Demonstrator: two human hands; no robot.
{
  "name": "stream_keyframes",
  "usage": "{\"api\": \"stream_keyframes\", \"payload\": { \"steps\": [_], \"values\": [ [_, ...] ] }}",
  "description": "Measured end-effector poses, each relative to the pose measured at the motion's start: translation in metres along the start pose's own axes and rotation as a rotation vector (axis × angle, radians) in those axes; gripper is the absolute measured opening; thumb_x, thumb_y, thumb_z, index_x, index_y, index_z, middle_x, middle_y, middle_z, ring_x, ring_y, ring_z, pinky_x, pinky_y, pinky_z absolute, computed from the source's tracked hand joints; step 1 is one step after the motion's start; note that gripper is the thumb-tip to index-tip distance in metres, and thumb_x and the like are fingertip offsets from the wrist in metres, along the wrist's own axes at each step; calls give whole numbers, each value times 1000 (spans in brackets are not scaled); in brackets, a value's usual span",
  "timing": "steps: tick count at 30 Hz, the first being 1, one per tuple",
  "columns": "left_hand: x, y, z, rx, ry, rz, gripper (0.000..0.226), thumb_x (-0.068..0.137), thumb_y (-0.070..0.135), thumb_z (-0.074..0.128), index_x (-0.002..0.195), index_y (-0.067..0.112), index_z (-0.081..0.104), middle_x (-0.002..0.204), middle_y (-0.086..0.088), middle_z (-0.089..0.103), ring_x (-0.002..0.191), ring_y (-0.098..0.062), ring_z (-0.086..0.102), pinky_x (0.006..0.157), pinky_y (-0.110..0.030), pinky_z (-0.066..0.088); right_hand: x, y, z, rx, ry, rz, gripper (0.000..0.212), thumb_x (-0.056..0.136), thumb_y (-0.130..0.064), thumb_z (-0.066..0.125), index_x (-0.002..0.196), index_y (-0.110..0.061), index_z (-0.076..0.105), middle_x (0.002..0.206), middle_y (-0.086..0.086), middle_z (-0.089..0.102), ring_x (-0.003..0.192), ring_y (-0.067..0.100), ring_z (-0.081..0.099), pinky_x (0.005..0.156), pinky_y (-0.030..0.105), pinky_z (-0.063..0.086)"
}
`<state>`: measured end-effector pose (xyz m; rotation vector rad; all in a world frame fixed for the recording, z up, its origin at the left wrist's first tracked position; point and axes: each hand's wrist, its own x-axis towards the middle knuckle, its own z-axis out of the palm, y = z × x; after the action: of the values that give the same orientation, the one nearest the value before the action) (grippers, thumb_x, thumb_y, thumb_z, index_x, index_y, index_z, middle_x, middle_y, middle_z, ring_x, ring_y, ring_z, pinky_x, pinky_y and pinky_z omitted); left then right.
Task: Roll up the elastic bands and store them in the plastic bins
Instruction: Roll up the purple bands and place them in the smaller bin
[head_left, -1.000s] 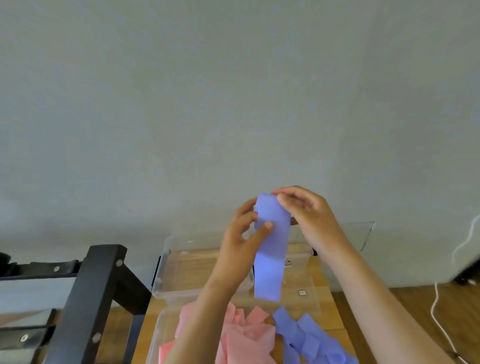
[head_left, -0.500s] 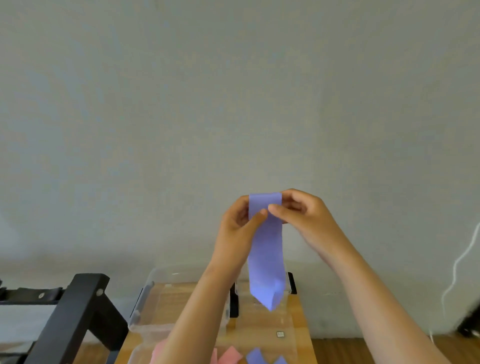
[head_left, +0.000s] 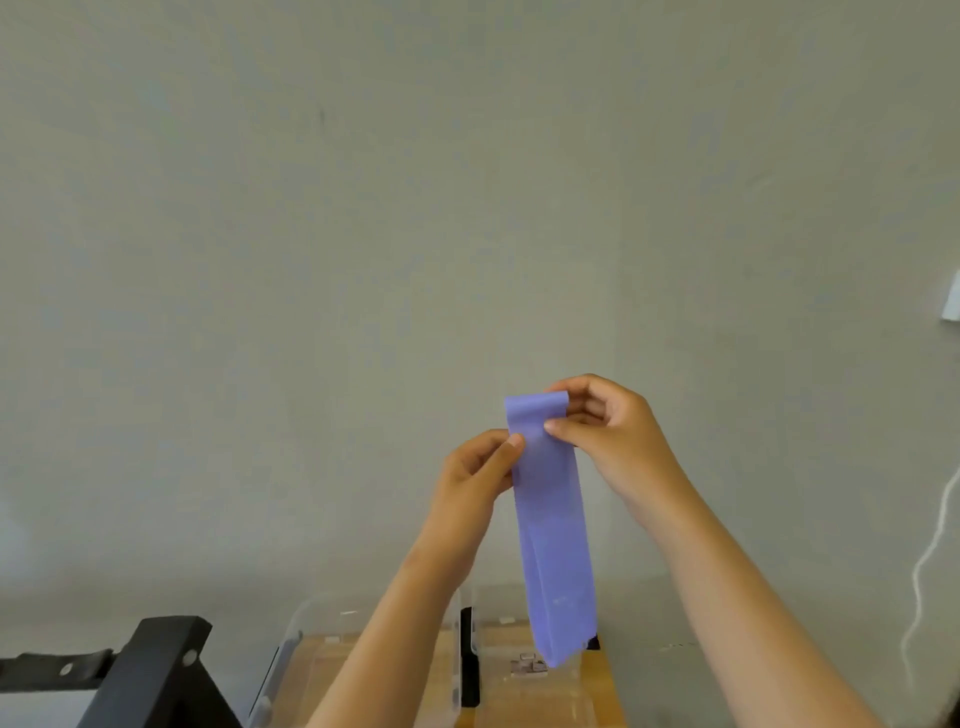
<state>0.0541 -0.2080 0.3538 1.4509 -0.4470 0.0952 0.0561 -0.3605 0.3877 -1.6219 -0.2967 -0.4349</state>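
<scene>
In left hand (head_left: 472, 478) and right hand (head_left: 608, 431), purple band (head_left: 553, 519); clear bins (head_left: 284, 657) half cropped.

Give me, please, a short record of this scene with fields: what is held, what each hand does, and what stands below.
held thing: purple band, hanging straight down, mostly unrolled
left hand: pinches the band's left edge, a little below the top
right hand: pinches the band's top end
below: clear bins on a wooden table
at the sides: black frame lower left; white cable right
task state: band not yet rolled, not yet in a bin
</scene>
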Motion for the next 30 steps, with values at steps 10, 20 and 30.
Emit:
{"api": "stream_keyframes", "payload": {
  "steps": [10, 20, 30],
  "values": [
    [-4, 16, -1, 93, -9, 88, 25, 100, 21, 50, 105, 15, 73, 107, -3, 73, 109, -22, 64, 100, -39, 46, -13, -4, 7, 60, 3, 34, 15, 84, -19, 72, 98, -21, 69, 89, -11, 73, 90, 6, 68, 85, 24, 54],
    [-17, 16, -3, 111, 111, 132, 19, 96, 12, 56, 92, 14, 75, 93, -2, 74, 93, -17, 67, 85, -31, 49, -23, -4, 15, -15, 38, -37, 13, 85, -4, 68, 78, -14, 70, 76, -6, 72, 75, 6, 66, 73, 19, 53],
    [-36, 15, 1, 40, 96, 169, 13, 95, 7, 56, 94, 2, 68, 97, -3, 75, 96, -16, 68, 81, -20, 50, -47, 0, 20, -80, 21, -39, 6, 85, -10, 70, 80, -13, 70, 77, -1, 71, 75, 10, 66, 67, 17, 50]
  ]
}}
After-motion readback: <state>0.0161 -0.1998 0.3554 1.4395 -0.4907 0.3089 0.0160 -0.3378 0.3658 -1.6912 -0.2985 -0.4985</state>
